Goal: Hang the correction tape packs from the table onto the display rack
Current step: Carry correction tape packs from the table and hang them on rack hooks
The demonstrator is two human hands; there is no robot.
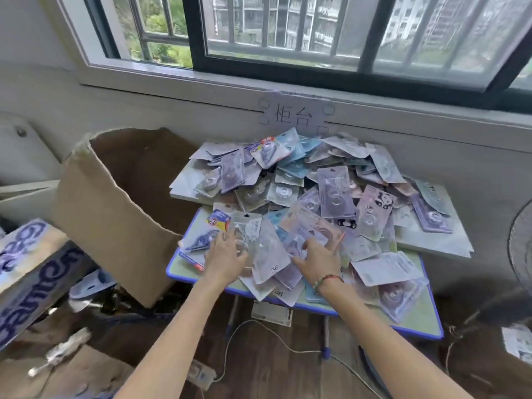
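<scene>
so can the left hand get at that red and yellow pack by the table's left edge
Probably yes. The left hand already rests on the packs right beside the red and yellow pack, which lies on top near the table edge with nothing over it. The cardboard box stands clear.

A heap of flat plastic-and-card correction tape packs (pixel 316 197) is spread over the small blue-edged table (pixel 414 321), which is set against the wall below the barred window (pixel 288 33). A large open brown cardboard box (pixel 115 203) is placed left of the table. Both hands (pixel 227 251) are laid on the packs at the near edge.
</scene>
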